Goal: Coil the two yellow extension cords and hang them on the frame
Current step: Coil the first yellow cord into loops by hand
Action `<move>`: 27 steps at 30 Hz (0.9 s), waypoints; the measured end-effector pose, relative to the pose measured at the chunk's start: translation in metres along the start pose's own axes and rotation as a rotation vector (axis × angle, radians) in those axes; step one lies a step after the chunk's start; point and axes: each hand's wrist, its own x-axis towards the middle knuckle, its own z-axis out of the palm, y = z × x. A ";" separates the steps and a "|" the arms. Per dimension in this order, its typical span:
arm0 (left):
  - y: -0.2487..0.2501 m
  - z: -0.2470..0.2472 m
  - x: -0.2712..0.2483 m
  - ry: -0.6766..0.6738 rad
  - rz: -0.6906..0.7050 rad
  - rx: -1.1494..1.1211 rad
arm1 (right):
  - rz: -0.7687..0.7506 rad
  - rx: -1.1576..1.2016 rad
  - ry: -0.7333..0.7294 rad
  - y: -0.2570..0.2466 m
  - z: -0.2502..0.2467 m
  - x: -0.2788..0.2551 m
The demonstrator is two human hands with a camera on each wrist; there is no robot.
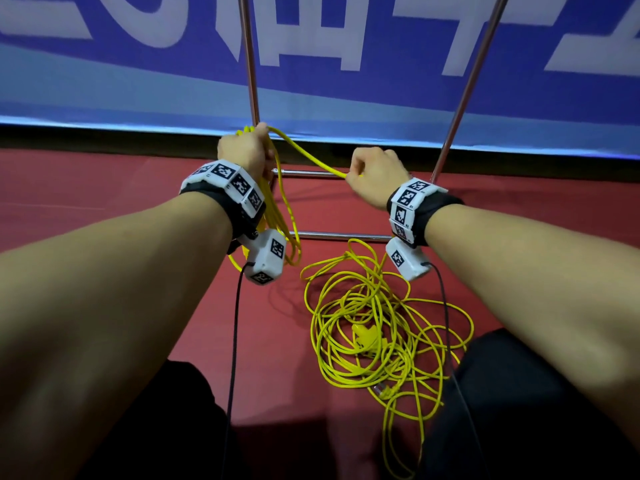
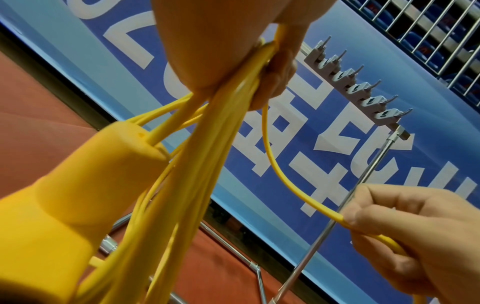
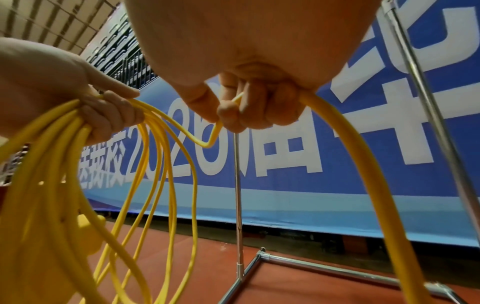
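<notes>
Forearms fill the near view; left hand [image 1: 247, 150] grips the hanging coil [image 1: 277, 216], right hand [image 1: 375, 174] pinches the feeding strand [image 1: 311, 155]. Loose yellow cord [image 1: 374, 327] sprawls on the red floor [image 1: 104, 188] before the frame [image 1: 251, 64]; those tangled loops could knot when pulled.

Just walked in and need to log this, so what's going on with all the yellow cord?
A person is coiling a yellow extension cord by hand. The left hand grips a bundle of finished loops, and the right hand pinches the next stretch of cord to feed it across. A loose tangle of cord lies on the red floor below. Nothing hangs yet on the hooks of the metal frame.
</notes>
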 end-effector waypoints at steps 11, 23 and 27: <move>-0.007 0.012 -0.026 -0.116 0.114 0.195 | -0.321 0.459 0.061 -0.057 0.001 -0.008; -0.004 0.021 -0.035 -0.311 0.066 0.150 | -0.131 0.764 0.152 -0.037 0.005 0.003; -0.003 0.022 -0.037 -0.363 0.052 0.113 | 0.109 0.608 0.148 -0.026 0.001 0.000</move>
